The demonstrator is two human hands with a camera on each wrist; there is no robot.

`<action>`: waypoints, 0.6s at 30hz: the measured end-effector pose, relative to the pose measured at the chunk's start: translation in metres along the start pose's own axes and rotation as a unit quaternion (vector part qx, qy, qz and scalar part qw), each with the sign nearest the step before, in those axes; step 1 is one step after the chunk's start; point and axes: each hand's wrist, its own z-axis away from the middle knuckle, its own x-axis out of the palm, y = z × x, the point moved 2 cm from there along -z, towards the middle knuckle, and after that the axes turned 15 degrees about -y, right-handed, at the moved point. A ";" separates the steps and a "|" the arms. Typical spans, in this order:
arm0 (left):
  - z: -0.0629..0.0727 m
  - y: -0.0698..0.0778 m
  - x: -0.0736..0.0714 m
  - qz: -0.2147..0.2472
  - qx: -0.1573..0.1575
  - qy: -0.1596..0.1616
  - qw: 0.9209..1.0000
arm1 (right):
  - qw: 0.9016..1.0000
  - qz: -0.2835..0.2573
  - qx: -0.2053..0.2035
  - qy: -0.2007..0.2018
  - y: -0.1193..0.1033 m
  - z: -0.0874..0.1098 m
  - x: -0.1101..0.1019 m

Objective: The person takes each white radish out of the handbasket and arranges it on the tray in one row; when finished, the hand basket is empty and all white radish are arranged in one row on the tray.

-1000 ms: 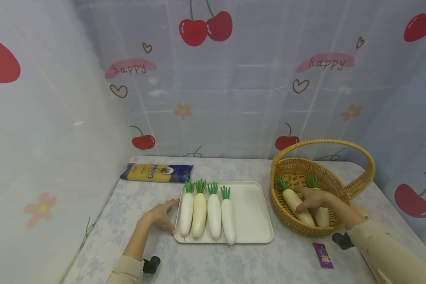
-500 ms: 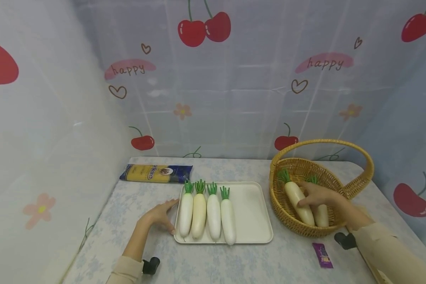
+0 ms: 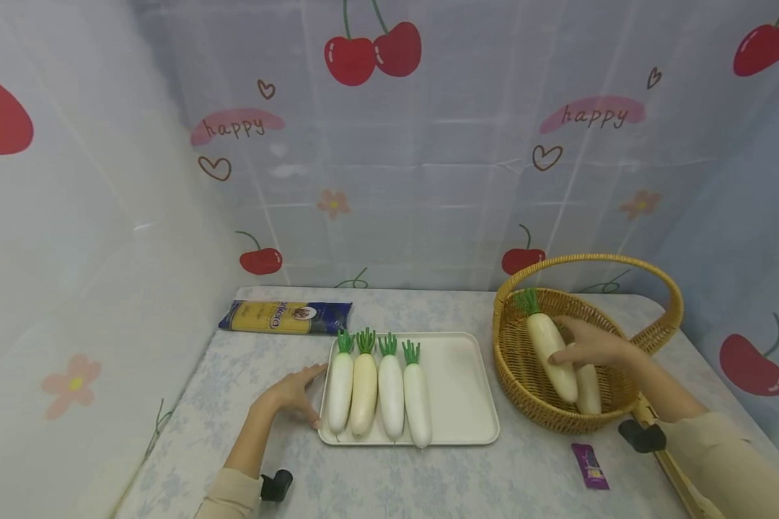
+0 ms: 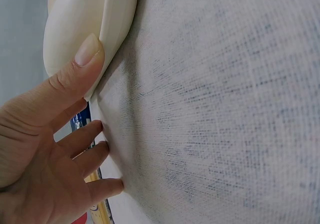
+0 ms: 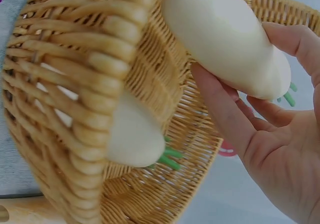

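My right hand [image 3: 593,342] grips a white radish [image 3: 548,353] with green leaf stubs, raised above the bottom of the wicker basket [image 3: 516,382]. In the right wrist view, thumb and fingers lie on opposite sides of that radish [image 5: 220,39]. A second radish [image 3: 588,389] lies in the basket, partly hidden by the hand. On the left, my left hand [image 3: 288,395] has its fingers spread beside the cream tray [image 3: 461,389]. Its thumb [image 4: 85,59] touches the tray's rim near a corner. Several radishes [image 3: 392,396] lie side by side on the tray's left part, leaves pointing away.
A blue and yellow pasta packet [image 3: 285,317] lies behind the tray at the left. Near the basket's front is a small purple packet [image 3: 589,466]. The basket's tall handle [image 3: 597,257] arches over it. A light brown wooden-looking strip [image 3: 669,468] lies under the right forearm.
My right hand has lifted the radish from the basket's bottom and shifted it slightly right and away. The left hand has stayed at the tray.
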 end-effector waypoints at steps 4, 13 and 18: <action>-0.001 0.000 0.000 0.002 -0.003 0.000 1.000 | 1.000 -0.004 -0.010 0.006 -0.008 0.005 -0.001; 0.000 0.001 -0.001 -0.003 0.001 -0.005 1.000 | 0.999 -0.016 -0.031 0.013 -0.020 0.010 0.002; 0.002 0.003 -0.001 -0.004 0.003 -0.004 1.000 | 0.999 -0.020 -0.038 0.021 -0.029 0.010 0.007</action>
